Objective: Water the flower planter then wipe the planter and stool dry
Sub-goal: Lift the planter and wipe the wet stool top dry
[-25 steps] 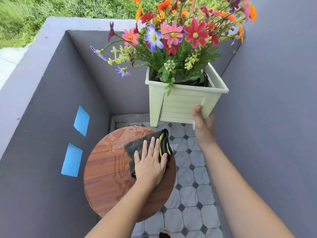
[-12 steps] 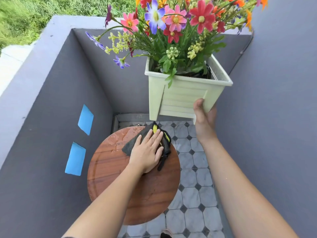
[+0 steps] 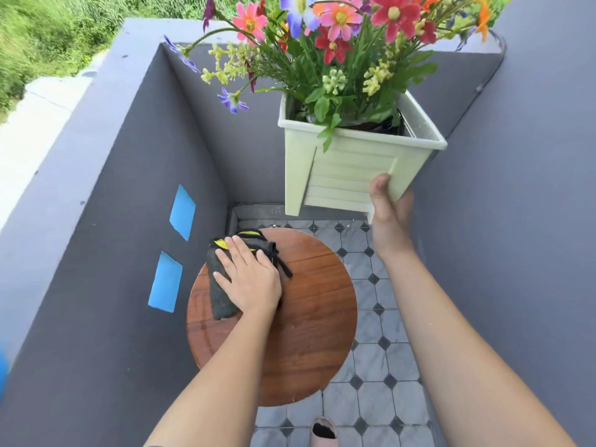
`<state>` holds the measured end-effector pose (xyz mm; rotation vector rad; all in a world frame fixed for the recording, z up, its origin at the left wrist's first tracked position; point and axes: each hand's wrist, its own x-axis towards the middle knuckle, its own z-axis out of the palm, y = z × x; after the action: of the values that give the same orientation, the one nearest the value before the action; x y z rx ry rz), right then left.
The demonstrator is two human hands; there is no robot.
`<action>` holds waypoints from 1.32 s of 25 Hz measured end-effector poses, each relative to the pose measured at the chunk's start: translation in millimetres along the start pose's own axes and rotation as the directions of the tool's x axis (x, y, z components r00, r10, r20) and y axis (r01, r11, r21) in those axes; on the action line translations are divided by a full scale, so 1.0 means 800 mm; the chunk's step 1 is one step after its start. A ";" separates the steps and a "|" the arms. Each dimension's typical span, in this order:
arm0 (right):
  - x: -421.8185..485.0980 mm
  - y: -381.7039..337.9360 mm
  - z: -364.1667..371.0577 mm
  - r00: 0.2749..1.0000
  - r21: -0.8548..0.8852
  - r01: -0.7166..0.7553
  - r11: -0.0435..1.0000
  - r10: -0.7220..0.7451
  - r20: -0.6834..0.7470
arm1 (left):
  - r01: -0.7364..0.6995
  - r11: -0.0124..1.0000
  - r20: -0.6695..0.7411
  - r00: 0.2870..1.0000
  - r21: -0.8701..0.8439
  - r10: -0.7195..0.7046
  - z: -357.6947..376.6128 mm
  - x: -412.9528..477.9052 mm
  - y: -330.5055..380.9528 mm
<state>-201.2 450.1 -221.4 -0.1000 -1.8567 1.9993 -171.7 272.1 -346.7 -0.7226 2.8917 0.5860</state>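
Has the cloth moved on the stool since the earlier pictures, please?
Yes. The cloth under the left hand has slid from the stool's right side across to its far-left edge, nearer the blue patches on the wall.

Cloth [image 3: 222, 285] on stool [image 3: 309, 324] far-left; planter [image 3: 348, 175] above, behind-right.

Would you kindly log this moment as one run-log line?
phase: wiping round wooden stool | left hand: flat on dark grey cloth | right hand: holds pale green square planter aloft
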 end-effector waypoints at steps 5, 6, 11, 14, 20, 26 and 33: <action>-0.005 -0.004 0.003 1.000 0.012 0.015 1.000 -0.014 -0.010 | 0.146 0.988 -0.024 0.989 -0.056 -0.147 -0.003 -0.019 -0.033; -0.005 -0.006 0.004 1.000 0.011 0.015 1.000 -0.015 -0.012 | 0.171 0.983 -0.026 0.985 -0.062 -0.173 -0.004 -0.028 -0.040; -0.003 -0.012 -0.001 1.000 0.001 0.014 1.000 -0.014 -0.009 | 0.229 0.970 -0.025 0.973 -0.081 -0.232 -0.004 -0.075 -0.064; -0.005 -0.016 -0.006 1.000 0.014 0.016 1.000 -0.016 0.004 | 0.223 0.972 -0.029 0.974 -0.074 -0.225 -0.003 -0.104 -0.072; -0.008 -0.026 -0.012 0.999 0.035 0.017 0.999 -0.015 -0.043 | 0.179 0.982 0.032 0.984 -0.067 -0.177 0.005 -0.164 -0.077; -0.006 -0.037 -0.021 0.998 0.040 0.018 0.999 -0.016 -0.053 | 0.003 0.999 0.106 0.994 -0.051 0.003 0.022 -0.217 -0.052; 0.000 -0.042 -0.033 0.997 0.065 0.034 0.997 -0.030 -0.064 | -0.252 0.960 0.103 0.965 0.122 0.241 0.045 -0.241 -0.041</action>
<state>-184.5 476.2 -191.6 -0.1124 -1.7409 2.0098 14.4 342.6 -354.2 -0.3121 2.9244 0.4273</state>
